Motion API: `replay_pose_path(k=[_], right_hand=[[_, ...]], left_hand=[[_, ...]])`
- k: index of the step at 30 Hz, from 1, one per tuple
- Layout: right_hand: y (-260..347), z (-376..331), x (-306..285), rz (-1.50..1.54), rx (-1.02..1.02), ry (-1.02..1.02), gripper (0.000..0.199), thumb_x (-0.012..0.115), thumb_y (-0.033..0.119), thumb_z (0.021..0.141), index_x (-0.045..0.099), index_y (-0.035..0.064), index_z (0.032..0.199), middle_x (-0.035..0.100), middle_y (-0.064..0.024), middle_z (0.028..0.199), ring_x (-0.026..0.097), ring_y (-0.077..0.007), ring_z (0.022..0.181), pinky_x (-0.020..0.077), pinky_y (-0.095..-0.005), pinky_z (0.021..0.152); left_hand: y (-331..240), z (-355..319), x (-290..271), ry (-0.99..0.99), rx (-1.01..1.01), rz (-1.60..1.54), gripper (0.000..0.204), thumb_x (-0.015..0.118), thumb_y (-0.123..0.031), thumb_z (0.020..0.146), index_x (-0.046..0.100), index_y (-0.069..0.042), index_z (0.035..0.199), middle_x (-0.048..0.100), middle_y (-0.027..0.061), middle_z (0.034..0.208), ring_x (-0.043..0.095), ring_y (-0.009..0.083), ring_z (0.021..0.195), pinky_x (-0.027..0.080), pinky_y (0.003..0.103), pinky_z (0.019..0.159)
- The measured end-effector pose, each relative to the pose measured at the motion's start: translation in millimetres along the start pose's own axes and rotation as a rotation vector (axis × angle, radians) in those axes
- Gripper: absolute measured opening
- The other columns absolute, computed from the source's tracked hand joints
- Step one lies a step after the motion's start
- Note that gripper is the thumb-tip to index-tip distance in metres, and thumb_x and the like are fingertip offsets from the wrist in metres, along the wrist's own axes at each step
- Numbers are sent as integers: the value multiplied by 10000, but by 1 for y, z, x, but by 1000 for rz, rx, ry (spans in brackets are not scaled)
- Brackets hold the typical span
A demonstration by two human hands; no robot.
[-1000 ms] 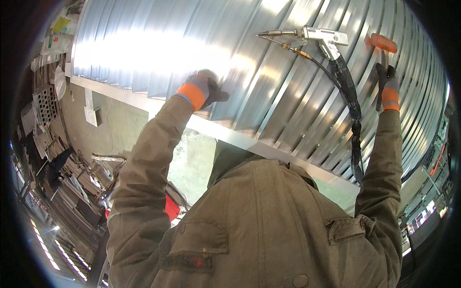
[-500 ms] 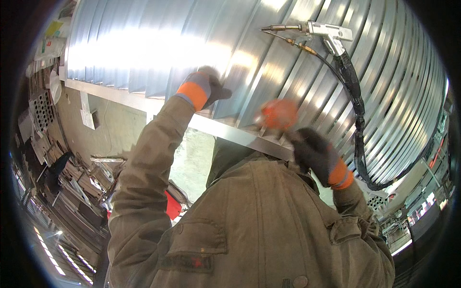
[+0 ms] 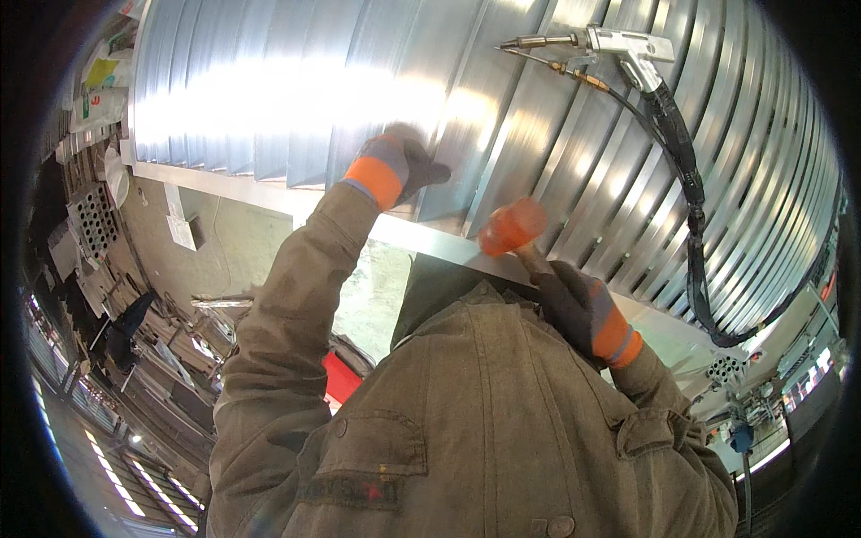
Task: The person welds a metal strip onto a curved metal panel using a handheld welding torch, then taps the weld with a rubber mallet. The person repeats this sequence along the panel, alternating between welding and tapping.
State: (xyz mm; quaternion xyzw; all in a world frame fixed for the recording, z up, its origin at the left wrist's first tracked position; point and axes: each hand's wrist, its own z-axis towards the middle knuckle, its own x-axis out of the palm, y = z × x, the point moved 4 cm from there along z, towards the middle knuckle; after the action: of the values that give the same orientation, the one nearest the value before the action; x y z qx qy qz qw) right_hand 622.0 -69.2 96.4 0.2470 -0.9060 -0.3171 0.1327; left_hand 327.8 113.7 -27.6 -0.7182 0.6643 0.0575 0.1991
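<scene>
My left hand [image 3: 408, 169], in a dark glove with an orange cuff band, rests on the shiny metal slats [image 3: 386, 108] near their close edge. Its thumb sticks out to the right; the other fingers are partly blurred, and I see no object in them. My right hand [image 3: 572, 309], gloved alike, is wrapped round the handle of a mallet [image 3: 514, 226] with an orange head. The head is slightly blurred and shows over the near edge rail [image 3: 448, 254]; whether it touches the metal I cannot tell.
A silver handheld torch-like gun [image 3: 628, 49] lies across the slats at the far right, its black wrapped cable [image 3: 691, 197] curving down past the near edge. Perforated metal pieces [image 3: 92, 220] and scrap stand at the left. A red object [image 3: 341, 377] shows below the rail.
The mallet and my right hand have moved left and nearer to me. My left hand keeps about the same place on the slats. The whole view has shifted slightly.
</scene>
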Motion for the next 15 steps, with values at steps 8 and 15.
replay_pose_path(k=[8,15], right_hand=[[10,-2,7,-278,-267,-117,377,600,156,1080,621,-43,1399,715,-225,1189,726,-315,1095,578,-415,885],[9,-5,-2,-236,-130,-54,392,607,162,1077,624,-36,1414,725,-234,1248,725,-328,1141,568,-423,948]], left_hand=[[4,12,2,5,-38,-2,606,742,-650,895,795,-47,891,754,126,834,722,278,802,583,439,795],[3,8,-2,-6,-17,20,597,746,-630,900,782,-39,826,747,121,772,717,280,713,580,446,727]])
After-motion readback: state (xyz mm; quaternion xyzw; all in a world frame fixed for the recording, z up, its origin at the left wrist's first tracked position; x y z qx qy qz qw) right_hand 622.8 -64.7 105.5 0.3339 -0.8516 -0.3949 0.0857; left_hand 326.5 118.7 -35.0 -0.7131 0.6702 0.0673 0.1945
